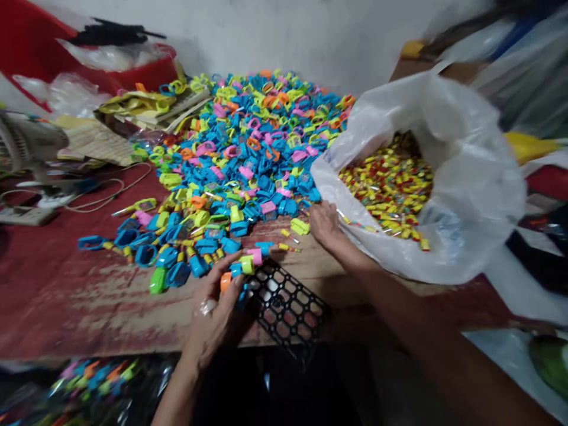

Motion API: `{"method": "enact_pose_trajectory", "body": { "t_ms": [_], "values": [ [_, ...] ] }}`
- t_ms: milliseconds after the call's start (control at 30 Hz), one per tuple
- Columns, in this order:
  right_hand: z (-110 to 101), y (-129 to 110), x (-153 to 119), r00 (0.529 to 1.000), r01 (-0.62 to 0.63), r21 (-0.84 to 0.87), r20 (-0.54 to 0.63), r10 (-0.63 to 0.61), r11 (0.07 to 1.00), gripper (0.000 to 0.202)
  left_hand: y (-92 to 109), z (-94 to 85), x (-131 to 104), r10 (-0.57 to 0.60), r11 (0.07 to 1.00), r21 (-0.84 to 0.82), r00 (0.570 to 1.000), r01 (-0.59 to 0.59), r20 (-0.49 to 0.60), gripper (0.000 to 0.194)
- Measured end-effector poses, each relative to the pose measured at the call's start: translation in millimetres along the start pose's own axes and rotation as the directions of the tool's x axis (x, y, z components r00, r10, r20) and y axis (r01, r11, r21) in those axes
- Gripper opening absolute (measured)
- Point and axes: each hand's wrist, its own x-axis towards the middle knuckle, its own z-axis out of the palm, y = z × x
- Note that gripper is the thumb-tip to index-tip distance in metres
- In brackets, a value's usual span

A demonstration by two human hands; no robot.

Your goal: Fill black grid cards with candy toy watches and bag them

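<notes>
My left hand is closed around one end of a black plastic grid. Several blue, pink, yellow and orange plastic pieces sit in a row along that end, between its thumb and fingers. The grid tilts down over the table's front edge. My right hand reaches to the right edge of a heap of toy plastic watches, beside a white bag. Its fingers curl downward; whatever is in them is hidden. Near it lie a yellow-green watch and small yellow-and-red tubes.
Many yellow-and-red tubes fill the open bag on the right. A small fan with a cable stands at the left, near papers and a red tub. Below the table's front edge, more coloured pieces lie in clear plastic.
</notes>
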Motion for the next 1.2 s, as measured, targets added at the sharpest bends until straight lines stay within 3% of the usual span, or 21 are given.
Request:
{"method": "enact_pose_trajectory", "body": {
  "t_ms": [133,233,300,367,500,633,700,800,867,967,1100,1200],
  "values": [
    [-29,-1,-21,0.995,0.096,0.017,0.002,-0.096,0.995,0.022,0,2.3,0,0.024,0.999,-0.028,1.0,-0.024,-0.019,0.033],
    [-48,-6,-54,0.946,0.318,0.078,-0.091,-0.311,0.945,0.023,0,3.2,-1,0.021,0.998,-0.053,0.999,-0.023,-0.031,0.034],
    [-48,-10,-81,0.886,0.459,0.121,-0.132,-0.444,0.88,0.023,-2,3.9,-2,0.017,0.997,-0.08,0.999,-0.021,-0.04,0.035],
    [-38,-12,-106,0.868,0.496,0.168,-0.111,-0.484,0.852,0.021,-5,4.4,-2,0.001,0.995,-0.099,0.999,-0.005,-0.041,0.036],
    [-17,-4,-134,0.905,0.424,0.36,-0.135,-0.404,0.831,0.026,-6,4.7,-2,-0.064,0.994,-0.093,0.998,0.061,-0.025,0.042],
    [-22,-7,-142,0.964,0.234,0.445,-0.223,-0.146,0.864,0.035,7,2.2,-1,-0.124,0.987,-0.107,0.992,0.12,-0.03,0.047],
    [-28,-17,-143,0.986,0.076,0.399,-0.165,-0.01,0.914,0.024,13,-1.2,-1,-0.087,0.991,-0.11,0.995,0.082,-0.048,0.047],
    [-31,-33,-144,0.995,-0.087,0.216,0.057,0.076,0.972,0.013,16,-8.2,-1,-0.037,0.999,-0.029,0.999,0.037,-0.012,0.054],
    [-29,-38,-143,0.984,-0.104,0.105,0.155,0.087,0.989,0.009,15,-11.9,-2,-0.035,0.994,0.11,0.998,0.029,0.054,0.062],
    [-23,-36,-140,0.987,-0.09,0.081,0.138,0.078,0.993,0.004,15,-13.1,-4,-0.056,0.967,0.252,0.988,0.018,0.142,0.057],
    [-24,-45,-138,1.0,-0.02,0.331,-0.007,0.024,0.944,0.006,16,-8.2,-5,-0.007,0.964,0.264,0.991,-0.029,0.135,0.045],
    [-26,-76,-141,0.996,0.068,0.6,-0.088,-0.019,0.797,0.009,17,-4.8,-5,0.006,0.967,0.251,0.993,-0.036,0.12,0.044]
  ]
}}
